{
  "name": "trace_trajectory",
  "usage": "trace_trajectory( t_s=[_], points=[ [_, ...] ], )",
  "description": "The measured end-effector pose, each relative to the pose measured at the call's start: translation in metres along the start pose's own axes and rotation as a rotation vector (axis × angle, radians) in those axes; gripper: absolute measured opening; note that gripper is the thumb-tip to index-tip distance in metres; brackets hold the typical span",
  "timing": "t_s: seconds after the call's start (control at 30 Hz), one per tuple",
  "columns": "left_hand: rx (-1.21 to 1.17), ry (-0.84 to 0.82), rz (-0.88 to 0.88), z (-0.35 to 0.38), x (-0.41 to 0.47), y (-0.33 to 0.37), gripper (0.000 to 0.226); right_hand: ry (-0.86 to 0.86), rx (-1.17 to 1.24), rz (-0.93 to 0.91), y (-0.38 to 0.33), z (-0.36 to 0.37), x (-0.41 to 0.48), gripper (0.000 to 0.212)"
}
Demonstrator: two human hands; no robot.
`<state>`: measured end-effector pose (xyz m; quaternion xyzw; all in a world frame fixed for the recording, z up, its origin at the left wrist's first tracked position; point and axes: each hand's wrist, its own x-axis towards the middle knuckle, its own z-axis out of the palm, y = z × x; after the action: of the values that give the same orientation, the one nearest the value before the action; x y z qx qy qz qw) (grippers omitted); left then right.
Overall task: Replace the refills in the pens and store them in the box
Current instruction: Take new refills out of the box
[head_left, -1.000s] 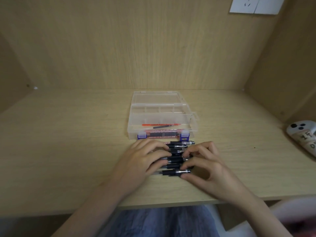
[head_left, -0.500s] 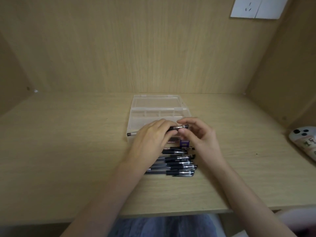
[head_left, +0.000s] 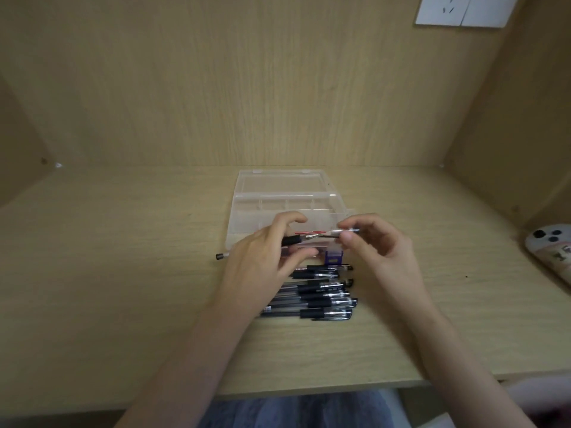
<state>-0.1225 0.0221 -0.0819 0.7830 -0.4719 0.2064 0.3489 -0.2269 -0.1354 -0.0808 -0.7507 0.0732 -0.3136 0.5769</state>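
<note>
A clear plastic box point(head_left: 279, 193) lies open on the desk, with red refills partly hidden behind my hands. Several black gel pens point(head_left: 324, 299) lie in a row in front of it. My left hand point(head_left: 262, 264) holds the body of one pen point(head_left: 292, 240) by its black grip; the pen's rear end sticks out left of the hand. My right hand point(head_left: 377, 251) pinches the pen's cap point(head_left: 347, 231), now pulled off to the right so the tip shows between the hands.
A purple latch point(head_left: 333, 257) marks the box's front edge. A white device with dark round buttons point(head_left: 553, 251) lies at the right edge. Wooden walls close in behind and on both sides. A wall socket point(head_left: 463, 9) sits top right.
Both hands lifted one pen from the row up over the box front. The cap has since come away to the right, leaving a gap with the tip exposed.
</note>
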Motion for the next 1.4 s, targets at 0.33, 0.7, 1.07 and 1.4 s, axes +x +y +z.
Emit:
trace_trajectory(
  t_s=[0.33,0.7,1.07,1.4],
  points=[
    [-0.093,-0.045,0.043,0.005,-0.003,-0.001,0.02,-0.064,-0.535,0.033,0.022,-0.045,-0.021,0.016],
    [-0.101,-0.038,0.132,0.003,-0.003,-0.003,0.019,-0.064,-0.296,0.024,-0.011,-0.017,-0.005,0.019],
    [-0.114,-0.014,0.113,0.005,-0.003,-0.004,0.023,-0.123,-0.25,-0.085,-0.001,0.011,0.005,0.006],
    [-0.178,-0.028,0.025,0.0,-0.004,0.0,0.03,-0.047,-0.197,-0.074,0.0,0.007,0.003,0.015]
  ],
)
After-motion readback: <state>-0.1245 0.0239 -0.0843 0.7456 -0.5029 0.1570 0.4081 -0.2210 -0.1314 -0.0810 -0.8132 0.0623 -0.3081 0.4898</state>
